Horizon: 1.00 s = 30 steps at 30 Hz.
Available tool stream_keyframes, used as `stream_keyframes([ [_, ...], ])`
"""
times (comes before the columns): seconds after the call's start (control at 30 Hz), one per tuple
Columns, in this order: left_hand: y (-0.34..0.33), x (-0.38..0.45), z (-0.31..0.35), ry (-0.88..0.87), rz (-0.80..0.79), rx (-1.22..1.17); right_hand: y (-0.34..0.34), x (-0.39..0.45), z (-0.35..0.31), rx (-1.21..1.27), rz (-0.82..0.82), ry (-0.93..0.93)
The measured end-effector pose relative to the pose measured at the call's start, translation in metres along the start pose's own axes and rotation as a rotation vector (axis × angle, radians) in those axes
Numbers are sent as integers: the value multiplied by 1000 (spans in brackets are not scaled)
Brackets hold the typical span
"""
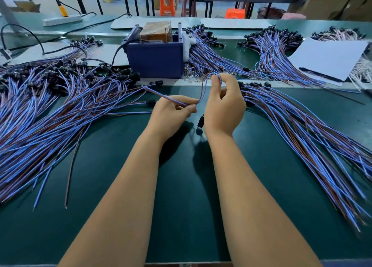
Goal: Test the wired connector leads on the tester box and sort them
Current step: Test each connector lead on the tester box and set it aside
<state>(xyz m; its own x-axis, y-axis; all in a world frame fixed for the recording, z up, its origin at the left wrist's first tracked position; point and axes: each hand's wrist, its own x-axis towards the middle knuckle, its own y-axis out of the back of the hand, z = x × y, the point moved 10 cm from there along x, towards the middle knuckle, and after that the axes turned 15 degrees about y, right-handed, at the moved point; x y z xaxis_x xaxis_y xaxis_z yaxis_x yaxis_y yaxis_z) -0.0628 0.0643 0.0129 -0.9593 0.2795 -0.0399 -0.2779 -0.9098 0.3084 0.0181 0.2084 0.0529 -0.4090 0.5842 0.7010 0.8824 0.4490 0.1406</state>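
The table (181,186) is covered by a matt, smooth green mat. The leads (60,125) are sheathed in smooth blue and brown plastic insulation. The tester box (155,59) is seen as matt blue plastic. Matt white paper sheets (330,59) lie flat.

Both hands pinch one lead (203,89) above the mat (181,186): left hand (173,113) near its wire ends, right hand (223,103) at the loop.
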Motion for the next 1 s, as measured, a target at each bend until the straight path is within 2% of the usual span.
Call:
stream_keyframes([
  [0.17, 8, -3, 1, 0, 36, -43, -7, 0, -6, 126, -22, 17],
  [0.3, 7, -2, -1, 11, 44, 1, -14, -3, 1, 352, -29, -125],
  [0.37, 2, -2, -1, 5, 37, 102, -15, -5, 5, 394, -9, -171],
  [0.43, -11, -6, 1, -25, -22, 243, -13, -3, 8, 339, 3, -164],
  [0.5, -31, -14, 6, -42, -125, 285, -11, -1, 9, 247, 2, -136],
  [0.6, -53, -25, 21, -168, -129, 488, -10, 4, 11, 164, -25, -118],
  [0.73, -73, -37, 34, -307, -186, 573, 3, 18, 25, 79, -66, -162],
  [0.87, -98, -53, 42, -427, -286, 549, 17, 46, 38, -86, -236, -110],
  [1.0, -119, -67, 43, -459, -346, 490, 30, 70, 45, -420, -543, 106],
])
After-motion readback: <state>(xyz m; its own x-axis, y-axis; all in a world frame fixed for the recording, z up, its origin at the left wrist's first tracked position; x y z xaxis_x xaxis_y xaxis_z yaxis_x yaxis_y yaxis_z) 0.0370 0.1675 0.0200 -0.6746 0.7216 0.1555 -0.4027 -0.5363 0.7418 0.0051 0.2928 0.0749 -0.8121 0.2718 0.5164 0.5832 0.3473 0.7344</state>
